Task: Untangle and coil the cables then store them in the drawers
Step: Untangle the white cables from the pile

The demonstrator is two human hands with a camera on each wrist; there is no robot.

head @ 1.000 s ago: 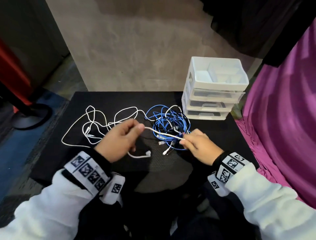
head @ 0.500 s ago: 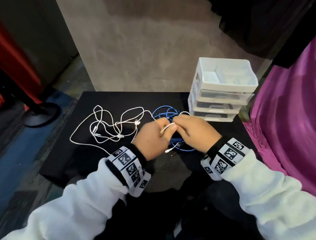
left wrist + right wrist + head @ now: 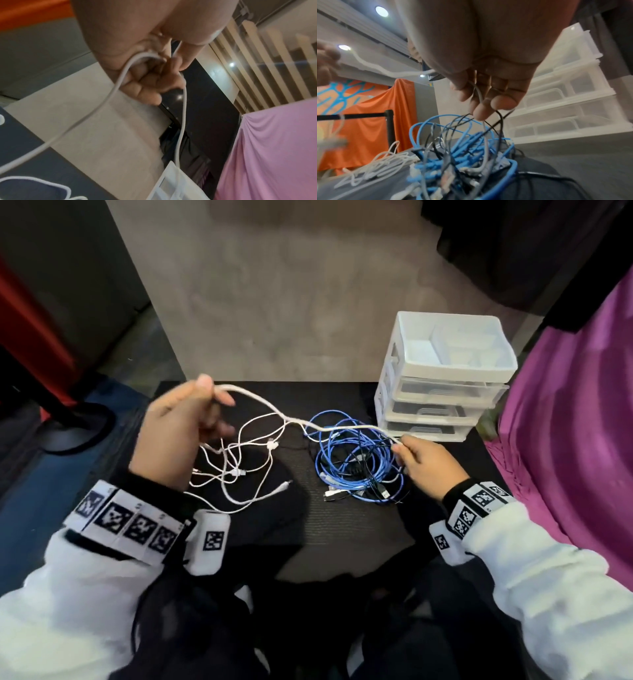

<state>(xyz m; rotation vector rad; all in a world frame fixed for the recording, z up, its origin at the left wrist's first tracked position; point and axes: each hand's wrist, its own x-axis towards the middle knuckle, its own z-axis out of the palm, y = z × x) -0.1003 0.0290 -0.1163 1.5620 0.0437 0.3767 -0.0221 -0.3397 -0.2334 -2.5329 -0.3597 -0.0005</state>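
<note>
- Since half a second ago the hands have parted: the left hand [image 3: 178, 433] has risen up and leftward, the right hand [image 3: 426, 463] has dropped back beside the blue tangle.
- The white cable [image 3: 294, 421] stretches between them above the table [image 3: 342, 515].
- Left grip: fingers curled round the white cable; right grip: fingertips pinching its other stretch.
- The blue cable tangle [image 3: 356, 463], mixed with black leads, lies on the table under the span; loose thin white cables [image 3: 239, 467] lie left of it.
- The white drawer unit [image 3: 442, 385] stands at the table's far right, drawers closed.
</note>
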